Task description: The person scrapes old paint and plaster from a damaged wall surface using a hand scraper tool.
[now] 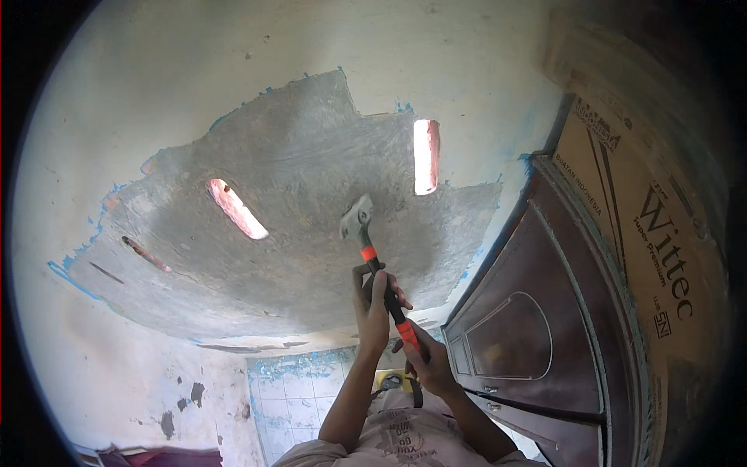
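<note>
A hammer (357, 219) with a grey metal head and a black and orange handle is held up in front of a wall. My left hand (374, 307) wraps the handle partway up, its thumb lying along the black grip. Lower down, my right hand (427, 359) is closed round the orange end of the handle. Behind the hammer head spreads a rough grey bare patch (303, 171) of the wall. Whether the head touches that surface I cannot tell.
Two bright slots, a slanted one (237, 210) and an upright one (426, 157), pierce the wall. A dark brown panelled door (513, 335) stands at the right, with a printed cardboard sheet (622, 210) beside it. White tiles (299, 397) show below.
</note>
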{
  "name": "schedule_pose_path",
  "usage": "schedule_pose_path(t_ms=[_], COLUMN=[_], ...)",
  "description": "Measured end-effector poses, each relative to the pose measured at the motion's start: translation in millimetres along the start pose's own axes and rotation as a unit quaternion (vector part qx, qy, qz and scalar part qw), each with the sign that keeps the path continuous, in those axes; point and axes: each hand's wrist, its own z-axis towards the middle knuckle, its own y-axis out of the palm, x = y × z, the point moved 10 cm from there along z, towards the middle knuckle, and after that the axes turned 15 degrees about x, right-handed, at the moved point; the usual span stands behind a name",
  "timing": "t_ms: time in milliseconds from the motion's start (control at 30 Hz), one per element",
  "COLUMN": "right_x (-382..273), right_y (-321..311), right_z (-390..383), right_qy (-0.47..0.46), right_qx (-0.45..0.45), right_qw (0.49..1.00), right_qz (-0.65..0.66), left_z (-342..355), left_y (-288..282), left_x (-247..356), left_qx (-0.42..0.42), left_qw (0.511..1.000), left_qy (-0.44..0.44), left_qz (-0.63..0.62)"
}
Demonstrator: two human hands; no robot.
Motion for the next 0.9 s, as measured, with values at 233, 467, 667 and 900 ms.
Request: schedule_pose_path(t_ms=[233,467,667,900], right_x=[-14.6,-52.5,-80.4,-113.1], right_y=[-13.4,-1.2,7.4,20.2], right_z=[0.8,16.2,29.0,31.5], right_qy=[-0.193,-0.221,-0.295,-0.399], right_qx=[0.058,0.090,0.120,0.157], right_qw=[0.974,0.969,0.941,0.895], right_qz=[-0.105,-0.063,-0.114,-0.124], left_z=[-13.6,-5.4,12.5,24.0], left_y=[-8.6,28.8,46.5,58.1], left_x=[4.6,46.5,61.7,63.0], left_qx=[0.066,0.020,-0.012,-0.065], left_qw=[0.995,0.998,0.997,0.992], left_qy=[0.058,0.057,0.065,0.036], left_qz=[0.055,0.006,-0.028,-0.098])
